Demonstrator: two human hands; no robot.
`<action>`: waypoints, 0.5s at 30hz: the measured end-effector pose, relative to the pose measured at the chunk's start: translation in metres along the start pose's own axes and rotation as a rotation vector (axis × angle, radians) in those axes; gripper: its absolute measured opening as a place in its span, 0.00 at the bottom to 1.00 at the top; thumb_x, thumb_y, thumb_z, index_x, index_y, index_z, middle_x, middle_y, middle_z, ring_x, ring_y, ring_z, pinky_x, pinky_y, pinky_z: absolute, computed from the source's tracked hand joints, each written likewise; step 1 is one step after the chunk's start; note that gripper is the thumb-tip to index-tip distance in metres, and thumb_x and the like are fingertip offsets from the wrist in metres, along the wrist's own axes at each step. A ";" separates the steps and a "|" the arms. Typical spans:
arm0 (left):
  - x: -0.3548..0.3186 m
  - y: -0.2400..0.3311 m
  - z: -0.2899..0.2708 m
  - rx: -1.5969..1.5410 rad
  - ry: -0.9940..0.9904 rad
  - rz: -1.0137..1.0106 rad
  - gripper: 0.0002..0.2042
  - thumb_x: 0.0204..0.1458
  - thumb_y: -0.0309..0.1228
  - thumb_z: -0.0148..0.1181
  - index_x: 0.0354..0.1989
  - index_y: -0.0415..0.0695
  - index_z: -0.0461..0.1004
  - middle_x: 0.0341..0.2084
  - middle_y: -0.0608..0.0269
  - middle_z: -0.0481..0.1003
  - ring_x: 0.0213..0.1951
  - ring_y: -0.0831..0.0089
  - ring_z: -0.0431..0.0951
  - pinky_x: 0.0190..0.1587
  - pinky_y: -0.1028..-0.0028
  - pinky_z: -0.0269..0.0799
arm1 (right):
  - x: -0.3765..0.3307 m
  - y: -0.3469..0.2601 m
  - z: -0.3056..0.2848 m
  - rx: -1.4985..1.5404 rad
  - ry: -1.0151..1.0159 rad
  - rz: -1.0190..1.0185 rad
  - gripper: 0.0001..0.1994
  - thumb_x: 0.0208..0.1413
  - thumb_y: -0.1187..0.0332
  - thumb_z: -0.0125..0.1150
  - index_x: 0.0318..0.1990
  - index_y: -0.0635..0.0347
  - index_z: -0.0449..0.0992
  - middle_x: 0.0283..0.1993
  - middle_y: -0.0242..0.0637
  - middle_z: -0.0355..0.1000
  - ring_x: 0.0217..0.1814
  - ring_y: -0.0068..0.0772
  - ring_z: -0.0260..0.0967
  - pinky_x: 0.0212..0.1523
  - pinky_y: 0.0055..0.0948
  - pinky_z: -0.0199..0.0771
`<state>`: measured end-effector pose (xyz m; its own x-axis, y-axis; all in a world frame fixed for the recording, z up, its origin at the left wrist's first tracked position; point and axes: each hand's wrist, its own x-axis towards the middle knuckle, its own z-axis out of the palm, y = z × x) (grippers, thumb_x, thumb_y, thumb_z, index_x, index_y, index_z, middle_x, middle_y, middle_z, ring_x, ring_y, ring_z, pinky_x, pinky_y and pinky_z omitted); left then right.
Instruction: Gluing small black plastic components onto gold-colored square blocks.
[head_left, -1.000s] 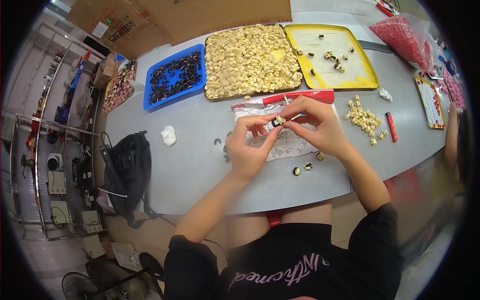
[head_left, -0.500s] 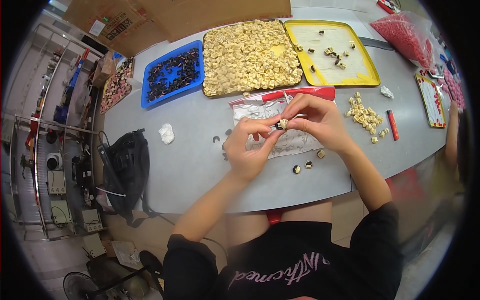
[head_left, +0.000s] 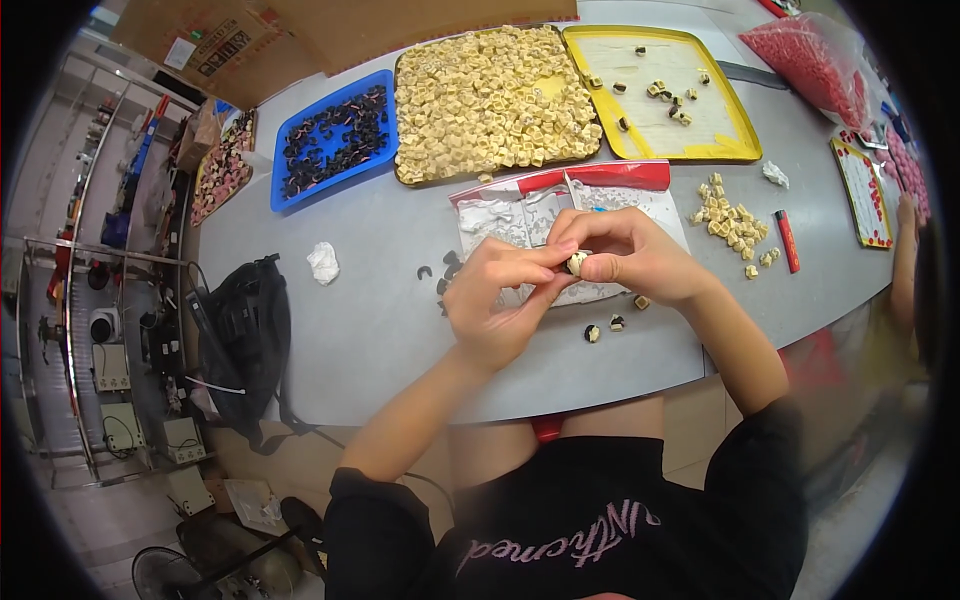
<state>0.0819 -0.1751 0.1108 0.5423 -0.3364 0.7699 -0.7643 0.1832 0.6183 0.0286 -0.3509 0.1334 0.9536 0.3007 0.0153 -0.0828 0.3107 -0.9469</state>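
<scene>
Fingers [head_left: 548, 262] of left hand [head_left: 497, 300] and right hand [head_left: 625, 255] pinched together from both sides on small cream-coloured plastic piece with dark insert [head_left: 576, 263], held just above grey surface [head_left: 380, 300], over clear plastic bag with red strip [head_left: 520, 215]. Piece too small and too covered to tell long axis or facing; only pale end visible between fingertips.

Lying on surface just beside right wrist: three loose cream-and-black pieces [head_left: 612, 322]. Left of left hand, near bag edge: few small black curved clips [head_left: 440, 272]. Farther left: crumpled white tissue [head_left: 323, 262]. Right of right hand, apart: loose heap of cream pieces [head_left: 732, 225], red lighter-shaped stick [head_left: 787, 240] beside it.

Along far edge, well apart: blue tray of black clips [head_left: 335, 140], brown tray heaped with cream pieces [head_left: 490, 100], yellow tray with few scattered pieces [head_left: 665, 95]. Top right: clear bag of red parts [head_left: 805, 60]. Black backpack [head_left: 240, 345] hanging off near-left edge of surface. Another person's forearm [head_left: 903, 260] at right rim.
</scene>
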 end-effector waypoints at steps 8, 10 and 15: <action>-0.001 -0.001 0.002 -0.013 -0.020 0.025 0.14 0.35 0.17 0.69 0.29 0.42 0.71 0.31 0.58 0.79 0.27 0.73 0.74 0.27 0.78 0.69 | 0.001 0.005 0.000 0.028 -0.033 -0.026 0.20 0.48 0.57 0.65 0.38 0.66 0.72 0.42 0.36 0.65 0.46 0.26 0.63 0.48 0.24 0.63; -0.001 -0.002 0.001 -0.003 -0.031 0.032 0.14 0.35 0.17 0.69 0.30 0.42 0.71 0.31 0.59 0.79 0.27 0.73 0.74 0.27 0.78 0.69 | 0.001 0.006 0.000 0.032 -0.044 -0.032 0.21 0.48 0.56 0.65 0.38 0.66 0.72 0.42 0.36 0.65 0.45 0.26 0.63 0.47 0.24 0.63; -0.002 -0.002 0.001 0.002 -0.045 0.034 0.15 0.35 0.17 0.69 0.30 0.42 0.71 0.31 0.58 0.79 0.27 0.73 0.74 0.28 0.78 0.69 | 0.002 0.007 0.001 0.058 -0.058 -0.029 0.20 0.48 0.56 0.65 0.38 0.66 0.72 0.41 0.35 0.65 0.44 0.25 0.62 0.47 0.24 0.63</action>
<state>0.0817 -0.1752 0.1079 0.4997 -0.3716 0.7824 -0.7827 0.1931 0.5916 0.0296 -0.3467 0.1273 0.9377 0.3418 0.0630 -0.0732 0.3715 -0.9256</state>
